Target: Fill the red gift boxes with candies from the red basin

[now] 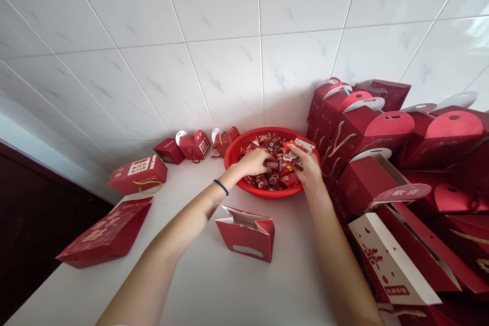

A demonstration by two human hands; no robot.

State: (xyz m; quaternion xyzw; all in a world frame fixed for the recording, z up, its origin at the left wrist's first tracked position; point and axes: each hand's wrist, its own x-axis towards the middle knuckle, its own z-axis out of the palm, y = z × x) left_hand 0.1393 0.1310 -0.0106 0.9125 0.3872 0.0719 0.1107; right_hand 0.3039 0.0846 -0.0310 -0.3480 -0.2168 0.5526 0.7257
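A round red basin [263, 193] full of small wrapped candies [263, 182] stands against the tiled wall. Both my hands reach into it. My left hand [256, 162] pinches a dark red wrapped candy [272, 163] over the heap. In my right hand [308, 164], at the basin's right side, are several wrapped candies [293, 157], some red and white, one with orange. Between my forearms a red paper gift bag [244, 237] stands upright on the white table, its top open toward me.
Many red gift boxes and bags [367, 173] crowd the right side in stacks. Along the left stand a red box with a cord handle [139, 172], a larger red bag lying down [107, 232] and small red boxes [194, 146]. The white table [194, 285] ends at the left.
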